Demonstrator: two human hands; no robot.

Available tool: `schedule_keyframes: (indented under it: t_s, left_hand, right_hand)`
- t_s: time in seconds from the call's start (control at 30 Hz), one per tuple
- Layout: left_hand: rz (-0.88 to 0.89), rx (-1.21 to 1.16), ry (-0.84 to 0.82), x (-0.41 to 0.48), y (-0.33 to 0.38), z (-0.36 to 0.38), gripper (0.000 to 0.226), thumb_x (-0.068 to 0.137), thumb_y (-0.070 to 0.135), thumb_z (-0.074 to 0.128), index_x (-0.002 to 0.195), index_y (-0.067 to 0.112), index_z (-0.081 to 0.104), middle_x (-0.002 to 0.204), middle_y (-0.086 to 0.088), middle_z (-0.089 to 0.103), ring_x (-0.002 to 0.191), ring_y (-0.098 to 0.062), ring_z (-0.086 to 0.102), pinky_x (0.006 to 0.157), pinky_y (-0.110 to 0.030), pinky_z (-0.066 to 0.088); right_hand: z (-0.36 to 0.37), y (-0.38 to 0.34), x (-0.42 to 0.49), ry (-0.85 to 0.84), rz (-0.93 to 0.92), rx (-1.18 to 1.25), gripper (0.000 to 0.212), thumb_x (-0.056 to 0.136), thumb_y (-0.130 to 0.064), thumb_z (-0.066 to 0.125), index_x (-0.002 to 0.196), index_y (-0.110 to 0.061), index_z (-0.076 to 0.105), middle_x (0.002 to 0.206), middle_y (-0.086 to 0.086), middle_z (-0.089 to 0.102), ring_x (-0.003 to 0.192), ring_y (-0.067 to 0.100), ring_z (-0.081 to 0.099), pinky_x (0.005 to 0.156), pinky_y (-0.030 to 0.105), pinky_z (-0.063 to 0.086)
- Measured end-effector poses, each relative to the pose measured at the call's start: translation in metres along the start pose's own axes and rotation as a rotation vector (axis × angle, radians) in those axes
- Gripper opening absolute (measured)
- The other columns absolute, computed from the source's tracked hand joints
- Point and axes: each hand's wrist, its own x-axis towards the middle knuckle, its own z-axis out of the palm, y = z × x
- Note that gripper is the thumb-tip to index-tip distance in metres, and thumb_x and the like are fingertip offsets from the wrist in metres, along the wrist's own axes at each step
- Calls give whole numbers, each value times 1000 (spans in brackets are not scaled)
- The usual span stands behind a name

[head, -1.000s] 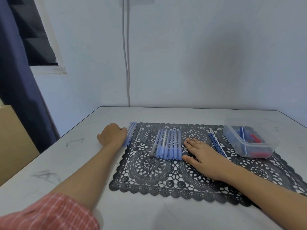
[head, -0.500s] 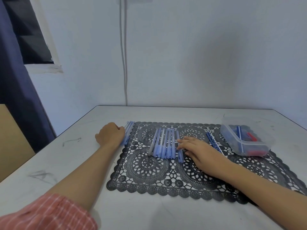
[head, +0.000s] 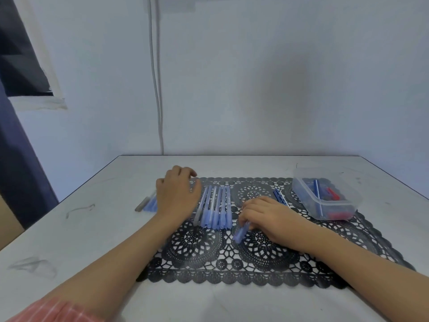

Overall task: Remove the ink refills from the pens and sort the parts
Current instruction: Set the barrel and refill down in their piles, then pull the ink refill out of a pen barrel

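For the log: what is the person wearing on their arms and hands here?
No gloves, rings or watch show on the left hand or right hand. A pink sleeve with thin pale stripes ends at about the left elbow. The right forearm is bare to the frame edge.

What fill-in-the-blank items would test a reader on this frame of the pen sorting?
1. The right hand grips one blue ____.
2. The row of pens lies on a black lace ____.
3. The clear container stands to the ____ of that row.
4. The parts inside it are blue and ____.
Missing words: pen; mat; right; red.
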Motion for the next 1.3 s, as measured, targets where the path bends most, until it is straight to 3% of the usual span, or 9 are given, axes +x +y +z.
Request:
schedule_keyframes:
  t_s: [0.13,0.3,0.43,0.53,0.67,0.8,0.93,1.13,1.3]
  left_hand:
    - [165,-127,-48,-17,33,-8,19,93,31,49,102,20,62,93,11,55,89,-8,51,84,-29,35]
    - [86,-464,-260,-43,60,-14,17,96,33,50,96,21,62,77,5,64,69,-4,57,64,-10,42]
    - [139,-528,-323,-48,62,-8,19,92,36,56,95,22,69,82,14,65,75,6,59,67,-6,41]
    - [191,-518,-278,-45,56,-1,17,88,34,64,93,21,74,79,17,64,76,5,59,70,-11,44]
    - [274,-434,-208,-41,46,11,19,87,34,65,99,22,75,82,10,68,79,-7,61,74,-29,51]
    - [385,-273,-110,-35,35,14,29,89,37,50,97,21,74,81,9,69,73,-9,60,70,-17,40]
    - [411,-145,-46,-33,29,17,33,93,33,37,95,19,66,84,9,65,77,-10,57,75,-22,30]
    - [404,-85,65,-32,31,15,23,90,42,44,76,26,54,65,19,38,64,-6,40,70,-29,28]
    - [385,-29,135,-31,31,13,35,87,54,46,63,31,36,56,19,26,60,-9,34,68,-31,25]
  right_hand:
    - [-5,-3,3,155,-5,-3,18,88,-19,44,99,-21,58,95,-5,65,91,12,59,89,29,46]
    - [-4,1,-1,320,56,16,17,90,-18,49,104,-14,58,97,2,64,84,13,53,78,26,43]
    - [-5,-1,-3,438,64,125,15,91,-16,53,100,-6,59,96,7,60,83,17,57,75,28,50]
    - [-5,-2,-3,465,73,152,11,90,-14,56,98,-13,49,93,5,59,80,17,57,71,30,50]
    - [-4,1,-3,490,117,35,11,88,-18,60,97,-12,57,89,1,63,77,12,54,71,25,46]
    - [-3,11,-4,514,197,-80,17,85,-26,59,96,-15,66,85,-4,67,74,6,55,70,23,46]
    - [-3,17,-6,534,276,-65,22,83,-31,57,92,-16,71,86,-5,68,76,4,53,67,26,46]
    - [-2,20,-7,508,312,-101,28,85,-35,54,94,-16,73,86,-4,68,76,10,59,68,31,46]
    - [-2,19,-6,490,338,-89,31,89,-37,49,94,-16,71,86,-4,67,78,8,56,71,26,39]
